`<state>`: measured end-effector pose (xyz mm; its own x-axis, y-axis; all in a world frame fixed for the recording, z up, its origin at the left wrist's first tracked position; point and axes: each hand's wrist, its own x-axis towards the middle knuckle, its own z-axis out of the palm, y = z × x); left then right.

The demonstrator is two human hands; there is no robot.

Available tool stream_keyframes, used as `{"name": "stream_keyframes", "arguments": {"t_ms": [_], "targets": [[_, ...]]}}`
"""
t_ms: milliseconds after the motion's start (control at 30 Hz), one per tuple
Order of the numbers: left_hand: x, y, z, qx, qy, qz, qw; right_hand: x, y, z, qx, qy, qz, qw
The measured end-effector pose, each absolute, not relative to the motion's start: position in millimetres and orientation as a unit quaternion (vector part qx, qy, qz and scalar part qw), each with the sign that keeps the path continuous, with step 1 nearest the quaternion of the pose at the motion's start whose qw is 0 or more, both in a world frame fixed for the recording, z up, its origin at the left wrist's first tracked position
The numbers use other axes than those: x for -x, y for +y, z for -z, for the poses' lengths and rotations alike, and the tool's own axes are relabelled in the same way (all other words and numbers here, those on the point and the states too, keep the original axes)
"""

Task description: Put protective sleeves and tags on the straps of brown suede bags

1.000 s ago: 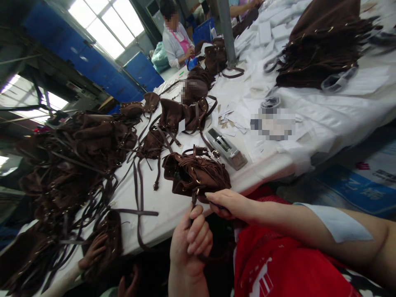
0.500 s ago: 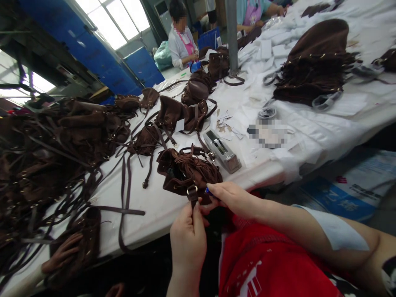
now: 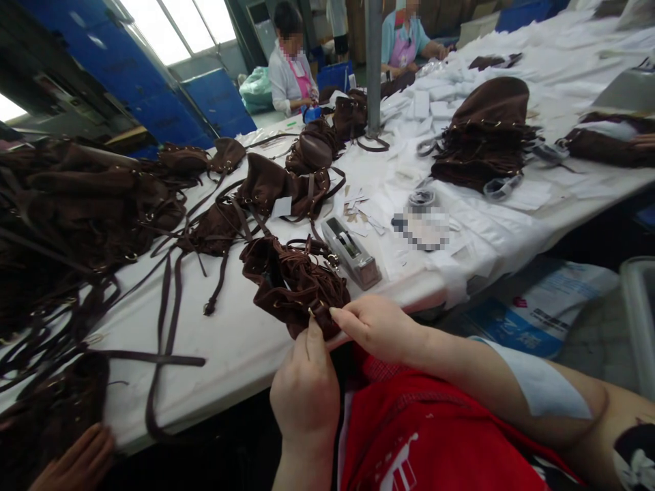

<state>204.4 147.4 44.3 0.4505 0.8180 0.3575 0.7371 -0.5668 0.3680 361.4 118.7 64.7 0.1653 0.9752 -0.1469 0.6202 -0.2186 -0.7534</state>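
A small dark brown drawstring bag with fringe lies on its side at the table's near edge, its mouth toward the left. A short strap tab with a metal ring is on its near side. My left hand is closed with its fingertips pinching at the ring end of this tab. From the right, my right hand is closed, thumb and finger at the tab's other end; its remaining fingers are hidden. A grey tape dispenser stands just behind the bag.
Brown bags with long straps are heaped at left, where another person's hand rests by a bag. A metal post rises from the white table. Stacked bags stand at right. Two people work at the far side.
The view has swung rightward, so things sit farther left. The strap tab, earlier pulled toward me by my left hand, now lies against the bag. A blue thing at my right fingertips no longer shows.
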Motion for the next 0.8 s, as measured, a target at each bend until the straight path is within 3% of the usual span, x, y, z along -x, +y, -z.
{"name": "stream_keyframes", "arguments": {"t_ms": [300, 800], "targets": [[-203.9, 148.2, -40.1, -0.836, 0.461, -0.281, 0.098, -357.4, 123.0, -64.4, 0.710, -0.574, -0.325, 0.246], [-202.1, 149.7, -39.2, -0.846, 0.451, -0.266, 0.101, -359.0, 120.3, -61.8, 0.697, -0.564, -0.335, 0.290]]}}
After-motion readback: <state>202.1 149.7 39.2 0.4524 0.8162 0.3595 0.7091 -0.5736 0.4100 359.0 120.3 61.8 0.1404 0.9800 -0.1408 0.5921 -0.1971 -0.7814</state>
